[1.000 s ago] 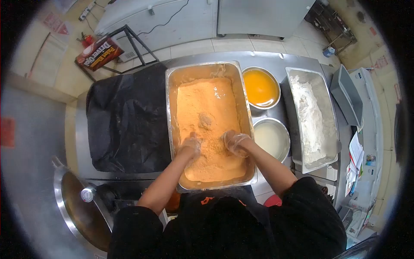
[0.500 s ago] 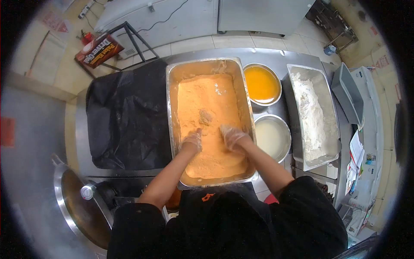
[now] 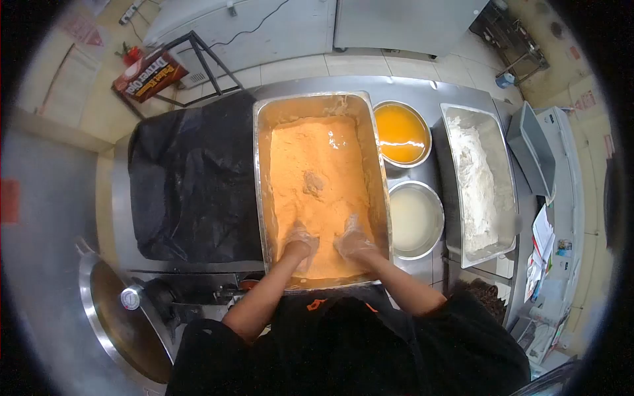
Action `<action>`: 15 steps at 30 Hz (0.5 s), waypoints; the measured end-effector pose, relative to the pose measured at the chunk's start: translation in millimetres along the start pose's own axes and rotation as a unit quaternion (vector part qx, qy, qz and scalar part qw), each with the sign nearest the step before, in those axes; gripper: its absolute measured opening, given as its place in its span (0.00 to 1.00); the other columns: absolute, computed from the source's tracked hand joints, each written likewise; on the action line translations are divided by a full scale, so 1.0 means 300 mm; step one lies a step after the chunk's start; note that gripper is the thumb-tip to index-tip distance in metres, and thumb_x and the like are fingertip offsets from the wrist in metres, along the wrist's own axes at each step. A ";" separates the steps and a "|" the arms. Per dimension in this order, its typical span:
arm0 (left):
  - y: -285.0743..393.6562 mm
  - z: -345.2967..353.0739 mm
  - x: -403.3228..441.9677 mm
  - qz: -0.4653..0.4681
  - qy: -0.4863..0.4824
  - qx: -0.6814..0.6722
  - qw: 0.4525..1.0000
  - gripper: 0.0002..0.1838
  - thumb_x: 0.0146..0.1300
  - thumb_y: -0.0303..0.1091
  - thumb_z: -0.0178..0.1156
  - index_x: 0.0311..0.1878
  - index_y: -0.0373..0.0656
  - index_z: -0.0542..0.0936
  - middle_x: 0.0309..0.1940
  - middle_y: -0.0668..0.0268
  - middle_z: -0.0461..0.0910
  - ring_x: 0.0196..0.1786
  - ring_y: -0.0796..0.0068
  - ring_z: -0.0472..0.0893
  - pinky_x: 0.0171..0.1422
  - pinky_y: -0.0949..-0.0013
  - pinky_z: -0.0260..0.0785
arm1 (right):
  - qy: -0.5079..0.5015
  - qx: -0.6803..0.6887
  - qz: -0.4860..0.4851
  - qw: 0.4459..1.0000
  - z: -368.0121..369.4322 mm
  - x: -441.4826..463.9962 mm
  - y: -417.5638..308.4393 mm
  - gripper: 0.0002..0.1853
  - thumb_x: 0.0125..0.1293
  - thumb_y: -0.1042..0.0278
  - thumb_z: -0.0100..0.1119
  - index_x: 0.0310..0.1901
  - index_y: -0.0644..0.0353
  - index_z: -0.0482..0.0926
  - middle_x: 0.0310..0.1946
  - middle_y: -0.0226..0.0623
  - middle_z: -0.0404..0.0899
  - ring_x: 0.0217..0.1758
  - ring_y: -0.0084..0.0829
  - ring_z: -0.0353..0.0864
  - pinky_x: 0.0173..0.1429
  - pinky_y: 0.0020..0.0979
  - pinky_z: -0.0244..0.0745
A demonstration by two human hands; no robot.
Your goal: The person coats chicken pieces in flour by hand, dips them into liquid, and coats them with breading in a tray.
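A deep steel pan (image 3: pixel 263 198) holds a bed of orange, flour-like powder (image 3: pixel 317 145). Both my hands wear clear plastic gloves and press into the powder in the near half of the pan. On the left side, my left hand (image 3: pixel 302 241) has its thumb apart from the fingers, whose tips are partly sunk in. My right hand (image 3: pixel 354 240) rests a little way to its right, fingers stretched forward and partly covered. Just beyond them a lumpy, coated piece (image 3: pixel 312 184) lies half buried; what it is I cannot make out.
Right of the pan stand a bowl of orange liquid (image 3: pixel 401 134) and a bowl of pale liquid (image 3: pixel 415 218). Farther right is a long pan of white flour (image 3: pixel 477 191). A black sheet (image 3: pixel 195 178) covers the left side. A large round pan (image 3: pixel 119 310) sits at lower left.
Both hands have drawn back toward me through the powder, away from the coated piece. That piece stays in about the same place.
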State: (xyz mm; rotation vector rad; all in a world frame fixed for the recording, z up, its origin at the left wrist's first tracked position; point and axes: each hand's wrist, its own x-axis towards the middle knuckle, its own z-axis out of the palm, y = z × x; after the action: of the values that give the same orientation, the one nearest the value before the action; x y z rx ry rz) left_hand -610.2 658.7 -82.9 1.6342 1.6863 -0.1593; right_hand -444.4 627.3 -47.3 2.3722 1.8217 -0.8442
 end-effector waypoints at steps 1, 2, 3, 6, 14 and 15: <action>0.012 0.011 -0.014 -0.074 -0.010 -0.049 0.996 0.21 0.59 0.37 0.52 0.54 0.37 0.68 0.48 0.51 0.77 0.54 0.53 0.76 0.54 0.62 0.70 | -0.146 0.152 0.142 0.967 -0.065 -0.029 -0.048 0.35 0.64 0.46 0.44 0.67 0.60 0.56 0.56 0.53 0.70 0.57 0.48 0.72 0.62 0.44 0.64; 0.011 0.005 -0.012 -0.075 -0.013 -0.049 0.996 0.21 0.59 0.37 0.52 0.54 0.37 0.68 0.48 0.51 0.77 0.54 0.53 0.76 0.54 0.62 0.70 | -0.148 0.152 0.143 0.967 -0.040 0.014 -0.021 0.35 0.64 0.46 0.44 0.67 0.60 0.56 0.56 0.53 0.70 0.57 0.48 0.72 0.62 0.44 0.64; 0.017 -0.014 0.012 -0.128 -0.070 -0.206 0.968 0.19 0.60 0.38 0.50 0.52 0.37 0.68 0.45 0.51 0.77 0.50 0.53 0.77 0.49 0.61 0.71 | -0.234 0.166 0.093 0.954 0.000 0.095 0.032 0.39 0.62 0.44 0.49 0.69 0.55 0.50 0.60 0.58 0.64 0.61 0.50 0.68 0.64 0.41 0.62; -0.093 0.061 0.102 0.011 -0.106 0.067 0.992 0.20 0.62 0.41 0.48 0.52 0.36 0.69 0.42 0.53 0.78 0.44 0.56 0.78 0.41 0.59 0.71 | -0.220 0.069 -0.055 0.972 0.094 0.140 0.155 0.43 0.60 0.41 0.51 0.71 0.50 0.45 0.63 0.63 0.58 0.65 0.52 0.63 0.66 0.38 0.60; -0.088 0.101 -0.061 0.233 -0.123 0.518 0.814 0.28 0.68 0.45 0.41 0.67 0.40 0.60 0.50 0.56 0.74 0.47 0.63 0.77 0.42 0.58 0.70 | -0.231 0.182 0.133 0.946 -0.029 -0.015 -0.029 0.44 0.61 0.31 0.42 0.69 0.58 0.52 0.65 0.64 0.54 0.69 0.51 0.57 0.68 0.44 0.56; -0.079 0.047 -0.040 0.233 -0.127 0.522 0.811 0.27 0.67 0.44 0.43 0.64 0.38 0.62 0.48 0.56 0.75 0.46 0.63 0.77 0.42 0.59 0.70 | -0.209 0.194 0.089 0.954 -0.010 0.003 0.004 0.45 0.60 0.30 0.42 0.68 0.61 0.54 0.64 0.66 0.54 0.69 0.51 0.57 0.67 0.45 0.57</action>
State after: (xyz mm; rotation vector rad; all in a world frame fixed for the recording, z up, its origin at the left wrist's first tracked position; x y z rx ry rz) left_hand -626.7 636.8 -95.4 2.5989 0.9168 -1.1620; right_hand -442.1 628.8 -45.6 2.2627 1.3552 -1.6514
